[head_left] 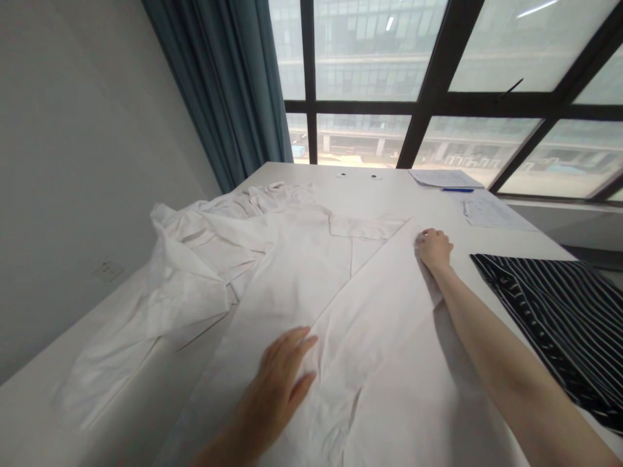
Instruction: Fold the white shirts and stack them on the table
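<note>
A long white shirt (302,259) lies spread over the table, with its collar band at the far end and a diagonal fold running across its front. On the left, its loose sleeve cloth (195,285) is bunched in crumpled folds. My left hand (280,370) rests on the near part of the shirt beside the fold, fingers stretched out and thumb apart. Farther off, my right hand (435,248) has its fingers bent over the shirt's right edge near the shoulder and pinches the cloth there. The fingertips are partly hidden.
A black and white striped cloth (559,311) lies on the right of the white table (311,174). Papers (501,211) and a blue pen (457,190) are at the far right. Two small dark-centred spots show at the back edge. A wall, a blue curtain (233,84) and windows surround the table.
</note>
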### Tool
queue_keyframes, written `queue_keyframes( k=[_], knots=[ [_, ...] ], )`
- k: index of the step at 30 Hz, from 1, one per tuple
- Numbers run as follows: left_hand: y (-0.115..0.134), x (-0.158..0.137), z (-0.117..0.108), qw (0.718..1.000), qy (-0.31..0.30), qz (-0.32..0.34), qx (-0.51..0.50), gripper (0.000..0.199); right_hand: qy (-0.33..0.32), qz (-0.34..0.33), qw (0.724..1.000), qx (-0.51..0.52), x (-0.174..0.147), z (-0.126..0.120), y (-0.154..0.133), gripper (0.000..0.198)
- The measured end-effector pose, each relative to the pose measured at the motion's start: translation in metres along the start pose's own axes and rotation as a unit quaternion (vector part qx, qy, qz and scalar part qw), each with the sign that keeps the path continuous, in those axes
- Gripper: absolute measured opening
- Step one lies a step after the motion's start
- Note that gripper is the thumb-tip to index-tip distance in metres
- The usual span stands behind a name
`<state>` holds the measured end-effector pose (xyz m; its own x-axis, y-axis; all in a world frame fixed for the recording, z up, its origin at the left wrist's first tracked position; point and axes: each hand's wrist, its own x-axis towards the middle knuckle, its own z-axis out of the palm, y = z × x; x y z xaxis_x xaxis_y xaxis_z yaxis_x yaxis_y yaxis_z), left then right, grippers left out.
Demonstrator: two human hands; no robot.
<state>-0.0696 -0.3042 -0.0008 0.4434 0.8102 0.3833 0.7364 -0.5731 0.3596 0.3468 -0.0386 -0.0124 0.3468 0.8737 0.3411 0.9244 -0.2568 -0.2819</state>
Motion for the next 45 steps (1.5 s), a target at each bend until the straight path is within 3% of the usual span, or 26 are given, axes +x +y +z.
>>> queue_keyframes(
  k=[4,8,13,17,22,26,30,33,37,41,43,45],
  knots=[
    [-0.007,-0.001,0.007,0.995,0.067,-0.057,0.049,0.027,0.021,0.012,0.999,0.042,0.012,0.002,0.009,0.03],
    [-0.006,0.002,0.005,0.994,0.058,-0.074,0.063,0.009,0.036,0.019,0.995,0.087,0.022,0.001,0.017,0.022],
    [-0.005,0.002,0.004,0.995,0.039,-0.079,0.052,0.007,0.038,0.021,0.994,0.105,0.022,-0.01,0.021,0.017],
    [-0.008,0.003,0.005,0.995,0.044,-0.084,0.033,0.006,0.045,-0.031,0.995,0.089,0.009,-0.024,0.006,0.024],
    [-0.006,0.007,0.004,0.992,0.063,-0.108,-0.006,0.018,0.012,-0.187,0.978,0.087,-0.04,-0.038,-0.039,0.03],
    [-0.005,0.01,-0.002,0.987,0.054,-0.142,-0.042,0.026,-0.061,-0.329,0.936,0.11,-0.106,-0.047,-0.069,0.028],
    [-0.016,0.011,-0.004,0.979,0.078,-0.182,-0.044,0.026,-0.099,-0.383,0.911,0.117,-0.152,-0.05,-0.075,0.031],
    [-0.023,0.014,-0.006,0.986,0.086,-0.142,0.013,0.021,-0.111,-0.382,0.91,0.119,-0.16,-0.049,-0.072,0.035],
    [-0.008,0.02,-0.017,0.991,0.096,0.001,0.092,0.027,-0.101,-0.399,0.902,0.128,-0.158,-0.051,-0.073,0.034],
    [0.024,0.022,-0.024,0.989,-0.022,0.145,0.0,0.029,-0.103,-0.491,0.848,0.173,-0.159,-0.059,-0.078,0.029],
    [0.036,0.019,-0.021,0.987,-0.081,0.136,-0.029,0.029,-0.113,-0.524,0.822,0.194,-0.16,-0.061,-0.08,0.029],
    [0.042,0.016,-0.017,0.989,-0.107,0.091,-0.037,0.032,-0.116,-0.527,0.817,0.203,-0.16,-0.063,-0.08,0.029]
  ],
)
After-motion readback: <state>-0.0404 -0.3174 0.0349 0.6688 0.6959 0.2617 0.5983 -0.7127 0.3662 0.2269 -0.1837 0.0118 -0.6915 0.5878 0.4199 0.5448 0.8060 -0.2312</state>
